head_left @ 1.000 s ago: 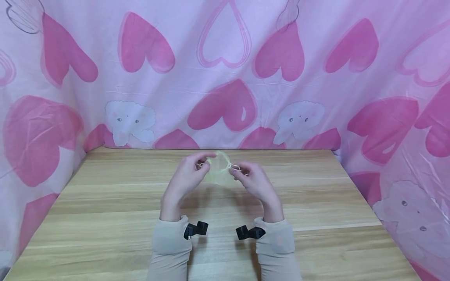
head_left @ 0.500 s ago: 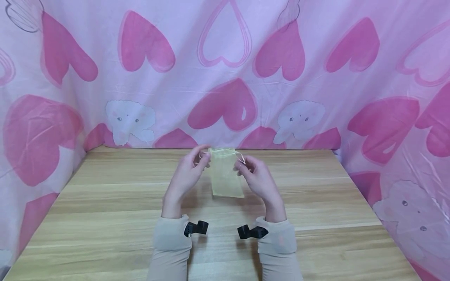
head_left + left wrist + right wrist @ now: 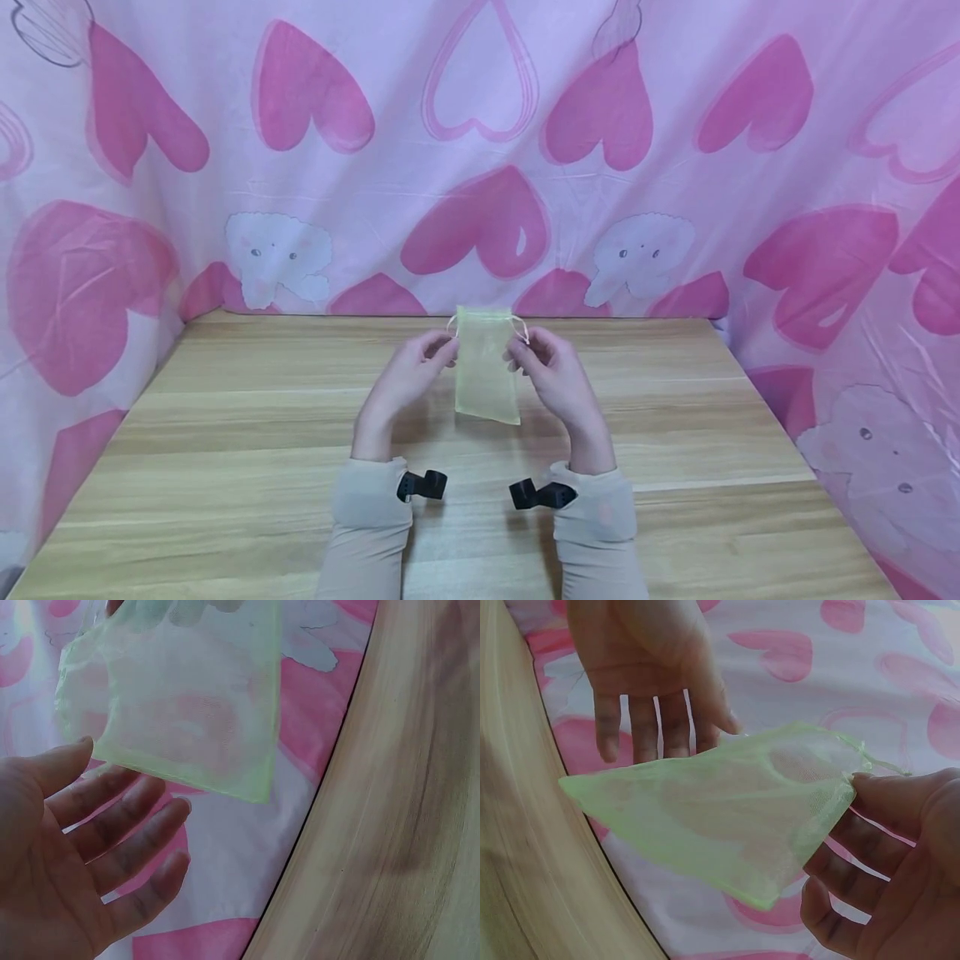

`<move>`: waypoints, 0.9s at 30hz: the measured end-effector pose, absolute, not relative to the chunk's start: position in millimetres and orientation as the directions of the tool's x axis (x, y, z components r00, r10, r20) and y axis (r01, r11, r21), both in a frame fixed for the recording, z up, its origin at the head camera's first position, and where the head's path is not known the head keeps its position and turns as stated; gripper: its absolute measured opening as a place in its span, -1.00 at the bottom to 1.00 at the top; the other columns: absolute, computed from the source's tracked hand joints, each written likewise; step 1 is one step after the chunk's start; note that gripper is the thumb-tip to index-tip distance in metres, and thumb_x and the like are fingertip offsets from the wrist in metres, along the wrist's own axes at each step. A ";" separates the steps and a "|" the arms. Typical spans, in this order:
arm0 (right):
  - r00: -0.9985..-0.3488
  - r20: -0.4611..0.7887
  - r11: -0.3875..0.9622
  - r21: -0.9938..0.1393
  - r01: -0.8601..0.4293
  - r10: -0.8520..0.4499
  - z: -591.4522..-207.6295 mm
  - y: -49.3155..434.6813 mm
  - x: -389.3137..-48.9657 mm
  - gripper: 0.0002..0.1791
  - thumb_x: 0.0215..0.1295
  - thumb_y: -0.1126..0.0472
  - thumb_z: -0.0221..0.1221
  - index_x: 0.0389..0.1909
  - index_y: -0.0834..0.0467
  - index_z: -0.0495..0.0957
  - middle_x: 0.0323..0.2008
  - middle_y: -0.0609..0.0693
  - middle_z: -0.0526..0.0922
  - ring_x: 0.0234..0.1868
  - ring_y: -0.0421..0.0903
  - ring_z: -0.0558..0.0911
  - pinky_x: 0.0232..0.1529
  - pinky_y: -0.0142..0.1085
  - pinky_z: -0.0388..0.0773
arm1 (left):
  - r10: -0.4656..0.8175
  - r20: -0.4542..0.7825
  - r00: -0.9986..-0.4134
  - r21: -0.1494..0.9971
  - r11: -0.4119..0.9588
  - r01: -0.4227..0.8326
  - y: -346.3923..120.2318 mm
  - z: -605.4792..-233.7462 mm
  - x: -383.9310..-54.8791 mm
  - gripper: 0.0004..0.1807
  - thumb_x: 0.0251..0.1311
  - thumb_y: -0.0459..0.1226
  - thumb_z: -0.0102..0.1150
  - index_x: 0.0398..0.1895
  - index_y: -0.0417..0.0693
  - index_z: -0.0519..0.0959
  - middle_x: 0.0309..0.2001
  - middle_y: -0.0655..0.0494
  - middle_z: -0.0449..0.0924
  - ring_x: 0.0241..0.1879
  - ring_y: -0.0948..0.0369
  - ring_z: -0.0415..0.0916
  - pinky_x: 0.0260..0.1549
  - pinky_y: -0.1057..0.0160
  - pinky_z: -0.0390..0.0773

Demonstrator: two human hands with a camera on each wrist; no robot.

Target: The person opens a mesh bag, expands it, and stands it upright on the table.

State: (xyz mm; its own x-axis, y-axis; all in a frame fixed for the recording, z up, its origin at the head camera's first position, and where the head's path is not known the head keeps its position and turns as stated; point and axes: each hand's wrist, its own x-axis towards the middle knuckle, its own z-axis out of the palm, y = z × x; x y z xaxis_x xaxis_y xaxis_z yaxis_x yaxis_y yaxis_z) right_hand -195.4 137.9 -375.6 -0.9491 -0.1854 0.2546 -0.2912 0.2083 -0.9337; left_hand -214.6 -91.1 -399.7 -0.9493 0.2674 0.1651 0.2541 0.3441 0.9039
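A sheer pale-yellow drawstring pouch (image 3: pixel 486 367) is held up flat above the table, its mouth at the top and its body flat. On its left edge the left hand (image 3: pixel 408 367) pinches the fabric between thumb and index finger. The right hand (image 3: pixel 555 375) pinches the opposite edge, near the small drawstring loop. In the left wrist view, the other fingers of the left hand (image 3: pixel 82 855) spread loosely below the pouch (image 3: pixel 187 705). The right wrist view has the thumb of the right hand (image 3: pixel 907 855) on the pouch (image 3: pixel 720 810) close to its gathered mouth.
The wood-grain table (image 3: pixel 225 467) spreads under both forearms. Behind and beside it hangs a pink curtain (image 3: pixel 480 100) with hearts and cartoon faces. Black wrist cameras (image 3: pixel 422 485) sit on both beige sleeves (image 3: pixel 367 517).
The pouch was tipped with its mouth towards the head camera, then swung down flat and rose slightly. Both hands went from the drawstring loops to its side edges.
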 end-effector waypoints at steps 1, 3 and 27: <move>-0.950 0.252 0.200 -0.937 -0.287 -0.184 -375.5 138.3 -195.5 -0.79 0.44 0.22 0.13 -0.19 0.33 0.56 -0.32 0.23 0.61 -0.30 0.07 0.58 -0.24 -0.14 0.52 | 0.273 0.165 -0.948 0.904 0.341 0.256 -90.7 -400.2 -214.8 -0.68 0.44 -0.11 0.03 0.06 -0.10 0.57 -0.20 0.07 0.63 -0.13 0.13 0.57 -0.06 0.07 0.52; -0.953 0.246 0.184 -0.943 -0.278 -0.177 -375.3 139.2 -195.8 -0.78 0.44 0.22 0.13 -0.18 0.34 0.56 -0.33 0.23 0.61 -0.31 0.04 0.59 -0.24 -0.16 0.53 | 0.283 0.168 -0.944 0.909 0.325 0.259 -90.5 -400.6 -214.7 -0.73 0.42 -0.14 0.07 0.00 -0.10 0.59 -0.21 0.07 0.63 -0.14 0.13 0.58 -0.06 0.08 0.52; -0.924 0.122 0.291 -0.927 -0.236 -0.363 -381.8 143.8 -197.1 -0.76 0.47 0.15 0.09 -0.18 0.25 0.61 -0.28 0.18 0.63 -0.22 0.09 0.61 -0.05 0.09 0.50 | 0.060 0.282 -0.958 0.957 0.048 0.285 -91.0 -394.9 -215.4 -0.73 0.43 -0.20 0.07 -0.10 -0.28 0.51 -0.48 -0.07 0.53 -0.47 0.12 0.51 -0.38 0.16 0.54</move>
